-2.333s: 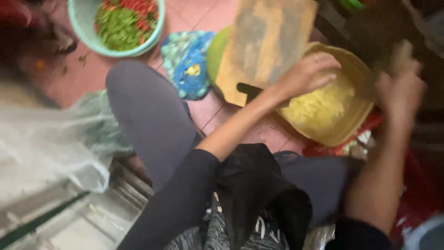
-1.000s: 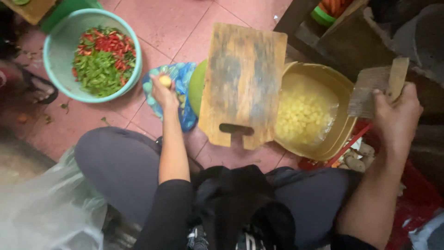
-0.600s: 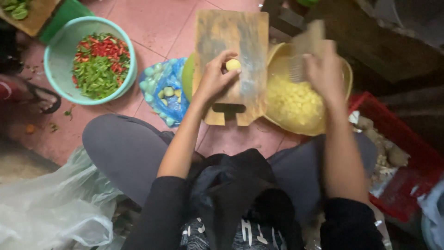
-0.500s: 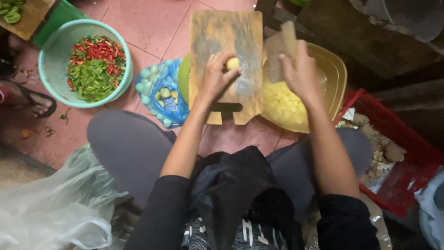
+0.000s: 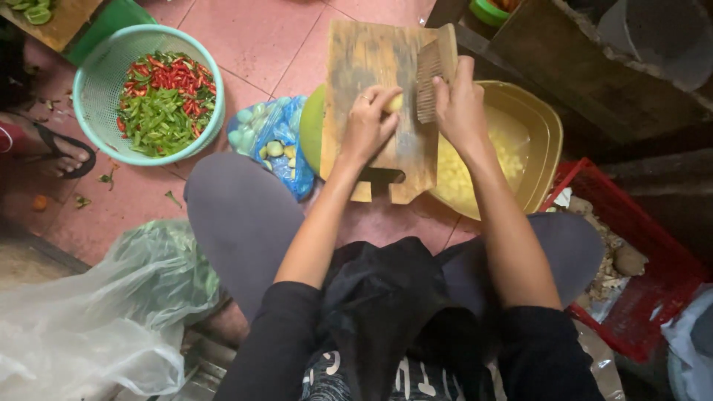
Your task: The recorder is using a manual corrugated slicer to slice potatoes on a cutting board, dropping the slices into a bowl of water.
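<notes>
A worn wooden cutting board (image 5: 371,67) rests across a yellow bowl (image 5: 542,141) holding chopped pale yellow pieces. My left hand (image 5: 368,122) pins a small yellow piece (image 5: 396,102) to the board. Beside it, my right hand (image 5: 460,104) grips a ridged cutter (image 5: 428,78) whose blade stands on the board just right of the piece. A blue plastic bag (image 5: 271,145) of small pale green and yellow pieces lies left of the board.
A teal basket (image 5: 96,82) of red and green chillies stands at the left on the pink tiled floor. A red crate (image 5: 653,289) with roots is at the right. A clear plastic bag (image 5: 89,327) lies at lower left. Another person's sandalled foot (image 5: 63,148) shows at the left edge.
My left hand took a yellow piece from the blue bag and set it on the board. My right hand brought the cutter down from the right and onto the board next to it.
</notes>
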